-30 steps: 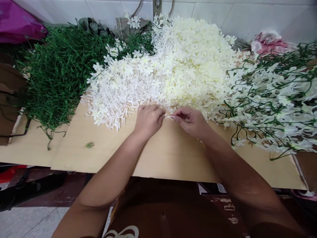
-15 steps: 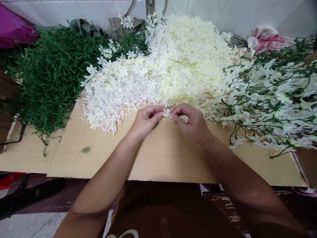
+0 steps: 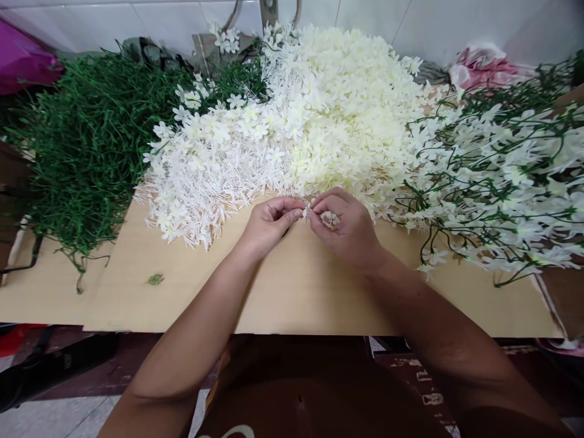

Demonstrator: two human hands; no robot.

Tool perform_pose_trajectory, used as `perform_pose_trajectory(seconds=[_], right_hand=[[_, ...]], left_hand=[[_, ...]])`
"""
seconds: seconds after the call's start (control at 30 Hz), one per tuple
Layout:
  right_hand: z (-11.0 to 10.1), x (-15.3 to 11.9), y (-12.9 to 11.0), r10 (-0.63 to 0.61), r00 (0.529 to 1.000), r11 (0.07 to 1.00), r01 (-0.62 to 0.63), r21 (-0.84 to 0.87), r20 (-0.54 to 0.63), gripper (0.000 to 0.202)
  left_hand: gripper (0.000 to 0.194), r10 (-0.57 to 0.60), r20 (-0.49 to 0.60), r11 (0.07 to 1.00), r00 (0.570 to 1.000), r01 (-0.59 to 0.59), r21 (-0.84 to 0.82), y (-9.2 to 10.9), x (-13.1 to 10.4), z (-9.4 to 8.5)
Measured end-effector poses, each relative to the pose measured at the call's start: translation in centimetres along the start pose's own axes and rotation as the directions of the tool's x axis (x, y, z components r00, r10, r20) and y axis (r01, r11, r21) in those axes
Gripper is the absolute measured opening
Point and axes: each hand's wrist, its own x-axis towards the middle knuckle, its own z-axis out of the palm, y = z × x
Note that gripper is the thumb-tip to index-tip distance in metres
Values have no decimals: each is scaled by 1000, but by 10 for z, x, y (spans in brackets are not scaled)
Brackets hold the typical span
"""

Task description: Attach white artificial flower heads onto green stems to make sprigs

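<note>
Between my two hands is a small white artificial flower, pinched at its left side by the thumb and forefinger of my left hand. From the other side my right hand closes its thumb and forefinger on the same flower. Its stem and much of its petals are hidden by my fingers. Pale petals also show within the curl of my right hand; whether it holds them I cannot tell. Just beyond my hands lies a heap of cream-yellow petal pieces, with white flowers on thin white stems to its left.
A big pile of green plastic stems covers the left of the cardboard-topped table. Finished-looking white flowers on green stems spread over the right side. A small green scrap lies at front left. Behind stands a tiled wall.
My right hand has come slightly left, its fingers now covering more of the flower. My left hand stays nearly in place, and the whole view has shifted a little.
</note>
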Motion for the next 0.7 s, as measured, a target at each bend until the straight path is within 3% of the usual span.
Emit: perform_pose_trajectory(seconds=[0.37,0.7], right_hand=[[9,-4,3,-18,999,999,19,32,-45,8],[8,-6,5,158,987,959,-154,237,1,9]], left_hand=[[40,-14,13,999,1000,14,-45,0,-1,-1],[35,-67,3,991,998,67,-112,-3,1,-3]])
